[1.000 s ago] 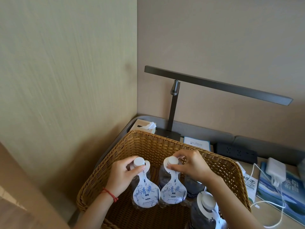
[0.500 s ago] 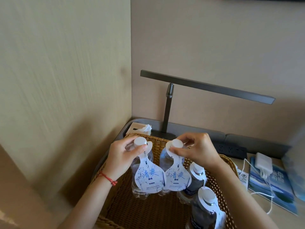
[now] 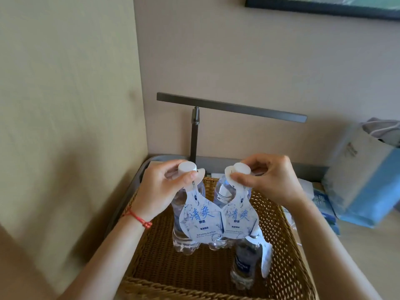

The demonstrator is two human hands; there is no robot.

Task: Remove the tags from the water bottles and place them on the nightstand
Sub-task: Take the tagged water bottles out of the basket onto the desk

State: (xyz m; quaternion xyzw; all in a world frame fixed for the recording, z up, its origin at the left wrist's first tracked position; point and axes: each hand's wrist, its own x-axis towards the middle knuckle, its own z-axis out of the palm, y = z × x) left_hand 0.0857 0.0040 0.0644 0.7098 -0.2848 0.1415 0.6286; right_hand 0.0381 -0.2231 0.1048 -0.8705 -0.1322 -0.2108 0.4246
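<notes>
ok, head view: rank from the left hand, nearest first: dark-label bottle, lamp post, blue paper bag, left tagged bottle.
1. left tagged bottle, held at the neck by the left hand.
2. lamp post, just behind, slightly right.
3. dark-label bottle, lower right in the wicker basket.
4. blue paper bag, far right.

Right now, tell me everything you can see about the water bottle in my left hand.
The left water bottle is clear ribbed plastic with a white screw cap, upright and lifted, its base low inside the wicker basket. A white paper tag with blue brush characters and small print hangs from its neck, covering most of the front. The left hand grips the neck just under the cap, thumb on the tag's collar. Its tag overlaps the neighbouring bottle's tag.
</notes>
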